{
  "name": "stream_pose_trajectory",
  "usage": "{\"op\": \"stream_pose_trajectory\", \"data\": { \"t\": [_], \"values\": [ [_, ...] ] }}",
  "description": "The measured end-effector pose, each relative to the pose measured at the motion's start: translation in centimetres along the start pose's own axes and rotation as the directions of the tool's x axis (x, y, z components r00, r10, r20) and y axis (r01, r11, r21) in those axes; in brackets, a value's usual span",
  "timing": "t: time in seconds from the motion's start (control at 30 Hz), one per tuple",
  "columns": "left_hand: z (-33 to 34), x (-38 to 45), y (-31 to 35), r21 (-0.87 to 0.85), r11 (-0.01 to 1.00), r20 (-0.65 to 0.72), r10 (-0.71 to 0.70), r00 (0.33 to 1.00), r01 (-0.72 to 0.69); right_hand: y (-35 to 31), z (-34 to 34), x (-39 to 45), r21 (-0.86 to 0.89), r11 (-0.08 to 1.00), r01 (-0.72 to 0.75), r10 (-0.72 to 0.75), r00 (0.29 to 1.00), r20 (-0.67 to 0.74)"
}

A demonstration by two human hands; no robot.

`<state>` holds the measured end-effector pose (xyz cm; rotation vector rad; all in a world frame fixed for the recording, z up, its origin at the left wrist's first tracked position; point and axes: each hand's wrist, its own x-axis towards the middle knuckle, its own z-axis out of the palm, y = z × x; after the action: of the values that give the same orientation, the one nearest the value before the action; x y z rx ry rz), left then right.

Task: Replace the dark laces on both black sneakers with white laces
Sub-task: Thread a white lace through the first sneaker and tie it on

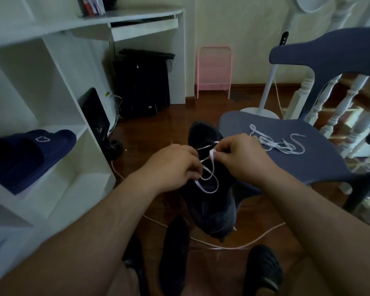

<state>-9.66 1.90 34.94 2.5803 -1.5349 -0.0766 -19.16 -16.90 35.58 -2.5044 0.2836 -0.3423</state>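
Head view: black sneaker (pixel 209 201) beside blue chair (pixel 286 163). Left hand (pixel 171 165) and right hand (pixel 241 154) pinch white lace (pixel 209 178) above it. Lace limp, light; best gripped near tip.

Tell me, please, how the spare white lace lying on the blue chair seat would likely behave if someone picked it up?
The spare white lace lies in loose curls on the chair seat, so it would probably droop limply. It looks thin and flat, so likely very light, and could snag on itself.
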Motion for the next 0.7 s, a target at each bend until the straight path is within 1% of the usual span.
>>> {"op": "stream_pose_trajectory", "data": {
  "t": [0.03,0.07,0.1,0.13,0.17,0.2,0.23,0.27,0.3,0.33,0.37,0.47,0.53,0.63,0.67,0.7],
  "values": [
    [0.1,0.1,0.1,0.041,0.999,-0.008,0.003,1.000,-0.002,0.0,0.0,0.0,0.003,1.000,-0.003,0.003,1.000,0.002],
    [0.1,0.1,0.0,0.035,0.999,-0.016,-0.004,1.000,0.005,0.1,-0.1,-0.1,0.006,1.000,-0.003,0.003,1.000,0.005],
    [-0.1,-0.1,-0.2,-0.041,0.999,-0.038,-0.033,0.999,0.032,0.2,-0.3,-0.1,0.015,1.000,-0.007,0.007,1.000,0.004],
    [-0.4,-0.3,-0.5,-0.195,0.977,-0.069,-0.099,0.993,0.084,0.4,-0.6,-0.1,0.029,1.000,-0.008,0.008,1.000,0.010],
    [-0.8,-0.6,-0.8,-0.389,0.912,-0.105,-0.185,0.977,0.131,0.6,-1.0,-0.1,0.047,0.999,-0.007,0.006,1.000,0.026],
    [-1.2,-1.0,-1.1,-0.570,0.808,-0.142,-0.276,0.951,0.149,0.9,-1.3,-0.1,0.058,0.998,-0.011,0.008,0.998,0.060],
    [-1.6,-1.3,-1.6,-0.711,0.689,-0.169,-0.366,0.915,0.144,1.2,-1.6,-0.1,0.079,0.997,-0.017,0.009,0.995,0.096],
    [-1.9,-1.8,-2.3,-0.792,0.592,-0.176,-0.455,0.873,0.148,1.4,-1.8,-0.1,0.090,0.996,-0.028,0.017,0.993,0.120],
    [-2.3,-2.3,-3.0,-0.826,0.535,-0.158,-0.521,0.839,0.177,1.4,-1.8,-0.1,0.098,0.995,-0.036,0.024,0.992,0.124],
    [-2.5,-2.8,-3.8,-0.832,0.508,-0.118,-0.555,0.824,0.222,1.5,-1.8,-0.2,0.092,0.995,-0.043,0.032,0.993,0.114],
    [-2.6,-3.4,-4.5,-0.807,0.517,-0.066,-0.560,0.826,0.286,1.5,-1.8,-0.2,0.077,0.996,-0.050,0.043,0.995,0.094],
    [-2.1,-4.5,-6.2,-0.600,0.648,0.061,-0.548,0.834,0.469,1.1,-2.0,-0.4,0.004,0.998,-0.056,0.055,0.998,0.035],
    [-2.1,-4.7,-6.6,-0.533,0.667,0.102,-0.560,0.822,0.521,0.9,-2.0,-0.4,0.013,0.997,-0.075,0.074,0.997,0.010],
    [-2.7,-5.1,-6.7,-0.387,0.721,0.128,-0.575,0.808,0.575,0.9,-1.7,-0.2,0.074,0.991,-0.108,0.109,0.994,-0.017],
    [-3.0,-5.2,-6.7,-0.333,0.737,0.099,-0.593,0.799,0.588,1.0,-1.7,-0.1,0.100,0.988,-0.118,0.121,0.992,-0.026],
    [-3.4,-5.3,-6.5,-0.298,0.750,0.042,-0.608,0.793,0.591,0.9,-1.7,-0.1,0.127,0.983,-0.129,0.134,0.990,-0.035]
  ]
}}
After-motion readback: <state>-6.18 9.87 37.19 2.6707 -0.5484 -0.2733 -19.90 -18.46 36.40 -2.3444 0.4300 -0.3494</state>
